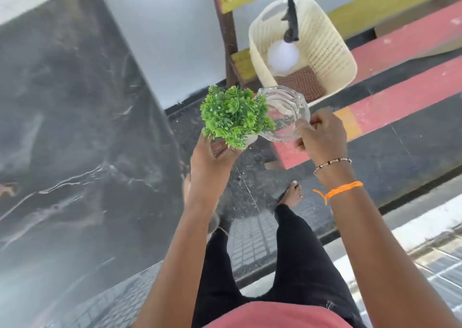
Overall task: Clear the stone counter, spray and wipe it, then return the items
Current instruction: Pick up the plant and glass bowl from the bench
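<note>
Seen from above, a person in black trousers and a pink top stands barefoot beside a dark stone counter [75, 127], both hands occupied. The left hand [212, 156] is closed around the base of a small artificial green plant [233, 115], whose bushy leaves hide most of its pot. The right hand [322, 135] grips the near rim of a heavy clear glass ashtray [285, 114], fingers curled over the edge; the dish tilts slightly and sits just beside the plant, their edges appearing to touch. Both objects are held in the air over the dark floor, away from the counter, whose veined surface fills the left of the view and appears bare in the visible portion. Beyond the hands, a cream plastic basket [332, 52] rests on the floor against a yellow-and-brown wooden bench. Inside the basket stands a white spray bottle [282, 55] with a black trigger head, next to a folded brown cloth [302, 82]. A beaded bracelet [332, 164] and an orange thread [340, 190] circle the right wrist.
</note>
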Tool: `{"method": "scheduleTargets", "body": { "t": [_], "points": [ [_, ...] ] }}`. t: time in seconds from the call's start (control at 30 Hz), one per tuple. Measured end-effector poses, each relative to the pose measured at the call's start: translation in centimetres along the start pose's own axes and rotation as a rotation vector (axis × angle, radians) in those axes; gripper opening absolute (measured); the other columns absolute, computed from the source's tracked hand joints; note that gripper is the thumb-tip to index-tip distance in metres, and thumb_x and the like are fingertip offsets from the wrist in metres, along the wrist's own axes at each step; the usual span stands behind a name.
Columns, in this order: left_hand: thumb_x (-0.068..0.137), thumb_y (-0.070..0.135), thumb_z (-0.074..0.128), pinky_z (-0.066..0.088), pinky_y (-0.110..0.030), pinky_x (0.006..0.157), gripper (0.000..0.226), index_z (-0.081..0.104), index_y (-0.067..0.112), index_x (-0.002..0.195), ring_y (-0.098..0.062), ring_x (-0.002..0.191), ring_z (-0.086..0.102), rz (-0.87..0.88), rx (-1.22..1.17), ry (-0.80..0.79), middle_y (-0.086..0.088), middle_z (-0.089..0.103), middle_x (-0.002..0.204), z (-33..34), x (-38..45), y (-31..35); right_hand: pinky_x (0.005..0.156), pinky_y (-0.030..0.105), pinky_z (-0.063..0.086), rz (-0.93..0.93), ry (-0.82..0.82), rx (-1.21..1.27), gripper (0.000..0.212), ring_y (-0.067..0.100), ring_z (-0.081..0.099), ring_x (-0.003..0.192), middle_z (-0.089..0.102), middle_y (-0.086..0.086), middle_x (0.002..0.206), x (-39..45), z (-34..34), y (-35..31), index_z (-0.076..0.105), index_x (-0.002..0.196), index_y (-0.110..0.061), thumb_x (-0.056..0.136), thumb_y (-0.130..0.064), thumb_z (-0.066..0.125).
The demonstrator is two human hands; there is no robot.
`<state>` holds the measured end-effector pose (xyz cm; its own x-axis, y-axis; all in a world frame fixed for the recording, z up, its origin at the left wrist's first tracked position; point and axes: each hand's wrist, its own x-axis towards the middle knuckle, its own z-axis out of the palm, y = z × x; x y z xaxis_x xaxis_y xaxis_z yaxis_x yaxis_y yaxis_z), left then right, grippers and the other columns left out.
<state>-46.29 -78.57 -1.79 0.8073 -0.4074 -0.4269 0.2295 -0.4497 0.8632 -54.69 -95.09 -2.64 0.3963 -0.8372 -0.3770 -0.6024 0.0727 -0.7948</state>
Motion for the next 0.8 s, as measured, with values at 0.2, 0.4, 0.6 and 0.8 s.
{"method": "scheduleTargets", "body": {
  "t": [0.2, 0.4, 0.6, 0.8],
  "points": [
    [0.079, 0.013, 0.07, 0.044, -0.003, 0.056, 0.035, 0.055, 0.027, 0.107, 0.015, 0.079, 0.06, 0.049, -0.097, 0.04, 0.023, 0.065, 0.093, -14.4, -0.7, -1.5, 0.04, 0.02, 0.049, -0.074, -0.167, 0.085, 0.013, 0.005, 0.058, 0.034, 0.053, 0.006, 0.049, -7.2, 9.6, -5.7, 0.046, 0.075, -0.01, 0.083, -0.01, 0.056],
    [0.081, 0.009, 0.066, 0.044, -0.004, 0.052, 0.032, 0.051, 0.026, 0.104, 0.019, 0.069, 0.057, 0.045, -0.094, 0.222, 0.024, 0.056, 0.089, -24.1, 1.4, -3.3, 0.044, 0.027, 0.053, -0.143, -0.243, 0.021, 0.019, 0.009, 0.06, 0.035, 0.057, 0.011, 0.056, -9.8, 18.4, -10.4, 0.044, 0.07, -0.011, 0.084, -0.01, 0.057],
    [0.08, 0.018, 0.071, 0.044, -0.007, 0.062, 0.044, 0.052, 0.02, 0.119, 0.003, 0.078, 0.059, 0.021, -0.056, 0.286, 0.018, 0.058, 0.101, -29.1, 6.7, -3.4, 0.068, 0.052, 0.055, -0.217, -0.266, -0.046, 0.013, 0.024, 0.067, 0.053, 0.058, 0.005, 0.058, -7.7, 25.8, -15.3, 0.046, 0.076, -0.01, 0.083, -0.012, 0.057],
    [0.076, 0.021, 0.074, 0.042, -0.008, 0.056, 0.04, 0.053, 0.03, 0.108, 0.01, 0.076, 0.057, 0.024, -0.175, 0.33, 0.026, 0.056, 0.092, -30.2, 12.7, -0.9, 0.046, 0.033, 0.052, -0.241, -0.227, -0.082, 0.025, 0.011, 0.064, 0.042, 0.056, 0.008, 0.07, -2.8, 30.6, -19.6, 0.04, 0.065, -0.016, 0.083, -0.011, 0.057]
  ]
}}
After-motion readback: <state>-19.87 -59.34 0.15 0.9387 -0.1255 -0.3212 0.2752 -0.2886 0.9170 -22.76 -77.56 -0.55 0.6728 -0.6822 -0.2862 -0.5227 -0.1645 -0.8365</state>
